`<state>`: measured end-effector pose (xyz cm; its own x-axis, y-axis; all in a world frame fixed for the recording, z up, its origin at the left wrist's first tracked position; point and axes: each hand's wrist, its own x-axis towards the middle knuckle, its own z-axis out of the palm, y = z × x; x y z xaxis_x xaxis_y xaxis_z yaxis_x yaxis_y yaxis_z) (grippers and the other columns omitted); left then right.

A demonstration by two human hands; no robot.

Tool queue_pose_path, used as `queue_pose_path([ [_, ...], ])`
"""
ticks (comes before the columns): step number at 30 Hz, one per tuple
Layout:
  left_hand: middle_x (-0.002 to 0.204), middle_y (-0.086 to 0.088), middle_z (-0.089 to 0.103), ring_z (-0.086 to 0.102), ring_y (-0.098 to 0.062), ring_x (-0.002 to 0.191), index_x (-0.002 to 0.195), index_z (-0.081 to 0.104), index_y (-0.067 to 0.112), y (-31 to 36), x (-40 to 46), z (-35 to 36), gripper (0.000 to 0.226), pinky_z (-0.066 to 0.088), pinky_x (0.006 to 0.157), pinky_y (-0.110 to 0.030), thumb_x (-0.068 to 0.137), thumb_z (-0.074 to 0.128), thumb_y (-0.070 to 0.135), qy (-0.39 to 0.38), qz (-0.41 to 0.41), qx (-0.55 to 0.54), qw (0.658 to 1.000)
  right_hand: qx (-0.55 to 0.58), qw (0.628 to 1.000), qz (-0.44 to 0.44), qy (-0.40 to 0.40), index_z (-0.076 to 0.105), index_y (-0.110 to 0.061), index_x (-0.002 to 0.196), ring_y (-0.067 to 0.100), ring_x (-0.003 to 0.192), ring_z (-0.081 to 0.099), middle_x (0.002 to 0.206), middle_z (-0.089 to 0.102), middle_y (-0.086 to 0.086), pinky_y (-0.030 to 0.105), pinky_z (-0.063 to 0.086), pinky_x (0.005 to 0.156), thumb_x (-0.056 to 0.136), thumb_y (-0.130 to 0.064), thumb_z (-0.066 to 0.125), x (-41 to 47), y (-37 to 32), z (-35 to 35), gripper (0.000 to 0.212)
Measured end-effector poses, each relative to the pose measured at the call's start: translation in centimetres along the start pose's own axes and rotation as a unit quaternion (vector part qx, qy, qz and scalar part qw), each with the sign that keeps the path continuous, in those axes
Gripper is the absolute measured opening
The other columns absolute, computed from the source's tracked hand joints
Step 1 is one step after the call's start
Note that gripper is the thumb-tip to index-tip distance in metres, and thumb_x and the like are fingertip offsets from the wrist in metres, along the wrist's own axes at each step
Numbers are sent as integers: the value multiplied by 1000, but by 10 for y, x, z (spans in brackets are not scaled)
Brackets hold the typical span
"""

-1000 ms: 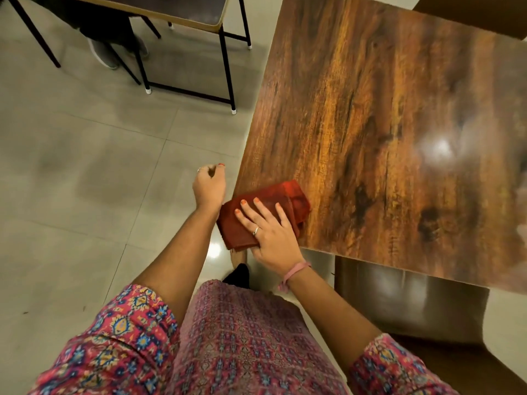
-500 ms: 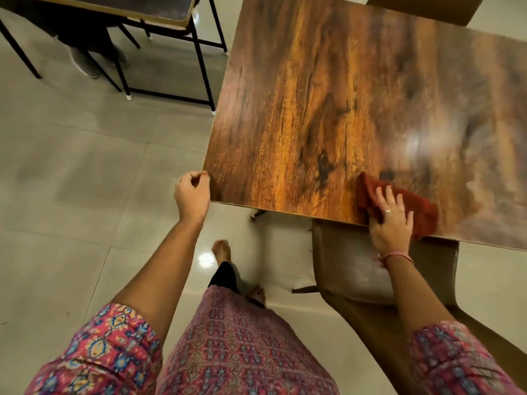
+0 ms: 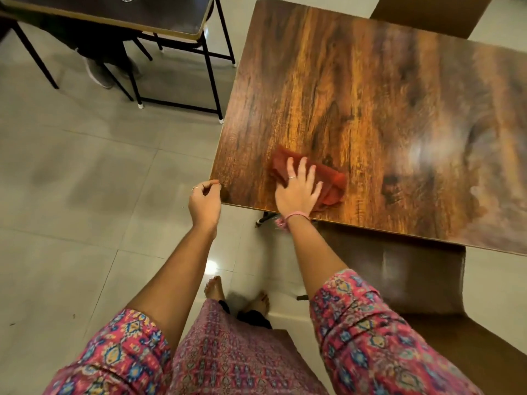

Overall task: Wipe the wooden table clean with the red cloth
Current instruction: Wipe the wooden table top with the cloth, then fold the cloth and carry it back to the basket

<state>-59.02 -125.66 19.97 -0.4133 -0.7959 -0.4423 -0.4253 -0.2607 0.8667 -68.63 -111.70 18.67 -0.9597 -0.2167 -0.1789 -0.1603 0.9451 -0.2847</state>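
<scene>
The wooden table (image 3: 356, 89) fills the upper right, its glossy brown top showing light glare at the right. The red cloth (image 3: 330, 178) lies crumpled on the table near its front edge, towards the left corner. My right hand (image 3: 299, 189) presses flat on the cloth with fingers spread, covering its left part. My left hand (image 3: 205, 201) hangs loosely curled just off the table's front left corner, holding nothing; its fingertips are close to the corner.
A brown chair (image 3: 422, 283) stands tucked under the table's front edge at the right. Another chair back (image 3: 427, 15) shows behind the table. A second table with black metal legs (image 3: 171, 21) stands at the upper left on the tiled floor.
My right hand slid the red cloth right along the front edge, then back left and a little farther onto the table. My left hand stayed by the front left corner.
</scene>
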Motion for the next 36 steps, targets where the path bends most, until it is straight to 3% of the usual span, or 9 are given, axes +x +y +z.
queue_pose_path([
  [4,99,-2,64,58,-14,91,96,65,13,1,1,-6,11,43,80,-22,89,57,14,-12,-21,-45,999,-19,987,-153,-52,20,-34,150,23,147,3,160,10,-3,49,2,116,92,-33,48,-34,-13,9,65],
  [8,90,0,62,55,-11,80,88,64,17,-2,10,-20,7,44,78,-23,87,59,13,-44,-43,-57,996,-73,954,-274,-100,18,-41,149,20,147,8,159,11,-9,50,8,116,87,-32,38,-36,48,-9,65],
  [11,89,-1,63,56,-12,82,85,65,19,-5,16,-31,8,45,78,-24,86,60,13,-68,-60,-49,995,-65,982,-160,-77,22,-41,147,22,147,11,159,14,-9,51,10,115,83,-29,41,-33,99,-28,68],
  [14,89,-2,64,57,-13,84,82,64,21,-5,19,-40,12,46,80,-24,86,59,12,-95,-60,-49,992,-28,999,-4,-22,25,-37,148,26,146,11,159,17,-3,56,9,115,93,-29,45,-32,126,-39,59],
  [20,88,-1,64,58,-13,84,85,64,22,-7,17,-53,11,46,75,-23,88,58,14,-133,-52,-35,989,32,977,204,50,21,-35,150,29,147,5,160,11,0,56,5,115,93,-28,51,-33,68,-16,64],
  [22,88,1,63,58,-12,85,85,64,22,-7,15,-57,11,47,76,-22,90,57,14,-137,-58,-38,988,36,976,209,55,19,-34,150,29,147,4,160,10,1,56,6,115,93,-31,50,-41,31,-4,65],
  [29,88,0,62,58,-16,90,95,63,17,-14,17,-74,9,47,77,-23,91,55,13,-137,-80,-36,987,45,996,76,-12,15,-36,151,26,147,0,161,3,-3,51,2,115,90,-30,52,-87,-79,28,72],
  [36,83,0,61,57,-17,86,95,61,14,-11,7,-89,11,47,71,-21,91,52,9,-144,-74,-45,986,86,990,25,-106,22,-38,149,23,147,1,160,8,-6,50,5,116,96,-34,43,-105,-121,19,56],
])
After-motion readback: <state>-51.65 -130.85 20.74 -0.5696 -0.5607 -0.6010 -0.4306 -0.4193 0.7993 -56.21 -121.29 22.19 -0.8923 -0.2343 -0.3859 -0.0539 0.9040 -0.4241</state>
